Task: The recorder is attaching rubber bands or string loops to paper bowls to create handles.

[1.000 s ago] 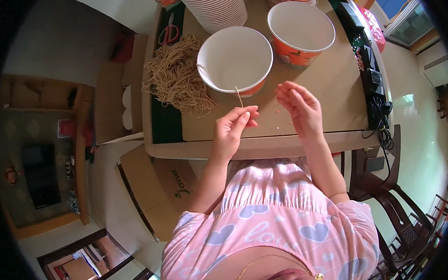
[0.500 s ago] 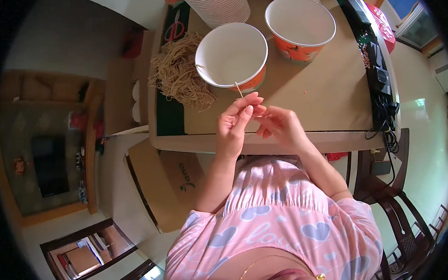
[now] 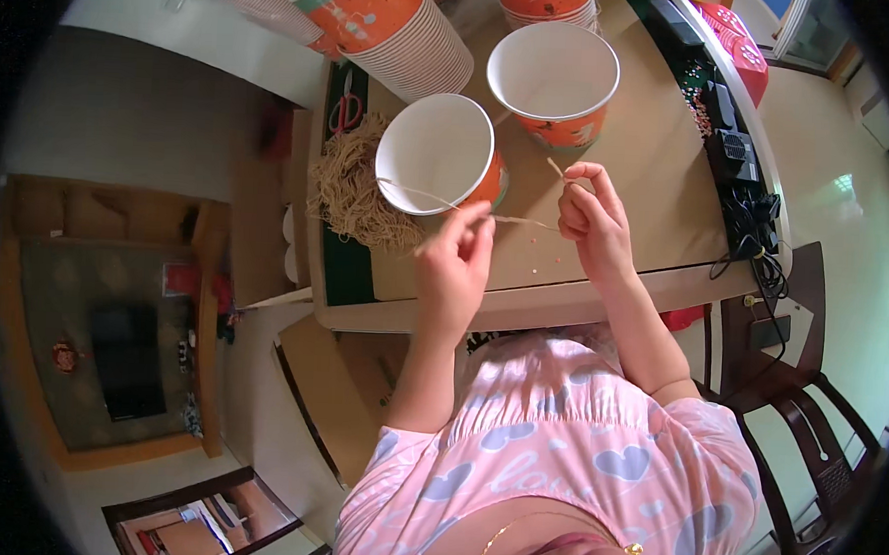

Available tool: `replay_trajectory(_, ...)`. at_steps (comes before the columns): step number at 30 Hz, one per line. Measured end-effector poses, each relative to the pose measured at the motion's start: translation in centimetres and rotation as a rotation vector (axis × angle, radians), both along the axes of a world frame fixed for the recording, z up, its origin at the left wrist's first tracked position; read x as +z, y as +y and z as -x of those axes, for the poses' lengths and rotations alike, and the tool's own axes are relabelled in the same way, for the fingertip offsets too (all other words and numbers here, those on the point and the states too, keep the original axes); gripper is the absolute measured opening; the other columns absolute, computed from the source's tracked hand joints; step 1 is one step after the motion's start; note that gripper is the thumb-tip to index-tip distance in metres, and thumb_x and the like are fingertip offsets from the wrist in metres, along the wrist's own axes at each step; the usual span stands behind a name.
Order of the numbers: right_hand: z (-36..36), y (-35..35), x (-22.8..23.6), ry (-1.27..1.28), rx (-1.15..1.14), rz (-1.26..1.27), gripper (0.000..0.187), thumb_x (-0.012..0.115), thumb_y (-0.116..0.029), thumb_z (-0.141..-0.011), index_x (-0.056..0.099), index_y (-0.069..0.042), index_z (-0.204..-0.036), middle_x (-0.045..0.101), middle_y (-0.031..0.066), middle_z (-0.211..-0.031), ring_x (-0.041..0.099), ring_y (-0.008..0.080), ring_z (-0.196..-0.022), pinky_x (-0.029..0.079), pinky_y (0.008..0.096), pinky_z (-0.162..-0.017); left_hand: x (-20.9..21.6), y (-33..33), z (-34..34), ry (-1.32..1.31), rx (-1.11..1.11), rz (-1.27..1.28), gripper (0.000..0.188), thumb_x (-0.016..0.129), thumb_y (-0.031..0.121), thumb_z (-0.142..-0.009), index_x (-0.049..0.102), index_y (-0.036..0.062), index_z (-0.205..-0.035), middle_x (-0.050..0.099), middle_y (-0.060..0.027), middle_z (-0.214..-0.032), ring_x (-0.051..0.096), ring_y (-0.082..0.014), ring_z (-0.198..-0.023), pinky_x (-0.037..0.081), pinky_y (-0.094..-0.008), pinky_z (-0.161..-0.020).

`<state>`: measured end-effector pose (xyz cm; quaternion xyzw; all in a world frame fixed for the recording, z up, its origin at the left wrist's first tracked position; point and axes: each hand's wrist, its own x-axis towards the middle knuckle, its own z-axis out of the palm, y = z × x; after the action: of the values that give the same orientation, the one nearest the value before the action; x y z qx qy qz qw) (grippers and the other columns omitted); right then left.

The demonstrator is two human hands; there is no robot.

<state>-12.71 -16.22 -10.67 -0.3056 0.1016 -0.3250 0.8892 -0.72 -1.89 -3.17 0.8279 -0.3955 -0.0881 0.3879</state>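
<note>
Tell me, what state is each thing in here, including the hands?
Left hand: fingers at the cord, blurred; grip unclear
Right hand: fingers closed on the cord
Cord: running between the hands
Near bucket: upright, uncovered, cord across its mouth
Far bucket: upright, uncovered
Stacked buckets: nested
String pile: loose, tangled
Scissors: lying down
Black cables: bunched

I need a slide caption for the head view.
A thin string running between the left hand and right hand, near a bucket and tangled twine.
</note>
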Motion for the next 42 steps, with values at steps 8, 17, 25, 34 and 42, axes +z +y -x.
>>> replay_trajectory(8,0.0,1.0,1.0,0.098,-0.025,0.228,0.035,0.05,-0.007,-0.099,0.042,-0.006,-0.132,0.066,0.0064,-0.093,0.049,0.0047,-0.066,0.037,0.0185,-0.057,-0.7,-2.3,-5.5,-0.42,-0.133,-0.081,0.01,0.063,0.009,-0.086,0.066,0.0038,-0.093,0.068,-0.0112,-0.087,0.063,-0.0316,-0.082,0.044,-0.0421,-0.087)
replay_trajectory(17,-2.5,2.9,0.7,0.197,-0.036,0.282,0.007,0.061,-0.009,-0.095,0.061,-0.003,-0.099,0.065,-0.0004,-0.086,0.053,0.0027,-0.071,0.043,0.0186,-0.064,2.3,0.9,-3.1,-0.345,-0.139,0.078,0.012,0.066,0.0,-0.084,0.068,0.0024,-0.095,0.067,-0.0101,-0.09,0.062,-0.026,-0.081,0.049,-0.035,-0.079)
replay_trajectory(25,-3.5,3.3,1.5,0.238,-0.145,0.344,0.012,0.068,-0.01,-0.091,0.063,0.0,-0.095,0.056,-0.0063,-0.072,0.046,0.0001,-0.062,0.037,0.0165,-0.056,1.8,0.3,-1.7,0.084,-0.131,0.175,0.014,0.056,0.003,-0.095,0.067,-0.0035,-0.102,0.065,-0.0061,-0.089,0.062,-0.0109,-0.08,0.048,-0.0235,-0.073)
replay_trajectory(34,-6.5,1.0,0.7,0.54,-0.224,0.562,0.009,0.069,-0.008,-0.089,0.066,-0.001,-0.092,0.058,-0.0058,-0.069,0.046,0.0001,-0.061,0.035,0.0184,-0.052,1.3,-3.6,-6.9,-0.131,-0.146,0.052,0.018,0.057,0.005,-0.093,0.068,-0.0018,-0.106,0.069,-0.0108,-0.099,0.065,-0.0168,-0.09,0.051,-0.0284,-0.079)
replay_trajectory(42,-9.4,1.2,-1.3,0.359,-0.318,0.469,0.012,0.067,-0.008,-0.087,0.064,0.003,-0.091,0.07,0.0083,-0.083,0.067,0.0124,-0.08,0.056,0.0285,-0.071,0.0,-5.1,-8.4,0.076,-0.206,-0.175,0.024,0.056,0.005,-0.091,0.066,-0.0041,-0.111,0.072,-0.0113,-0.099,0.065,-0.0136,-0.089,0.051,-0.0283,-0.081)
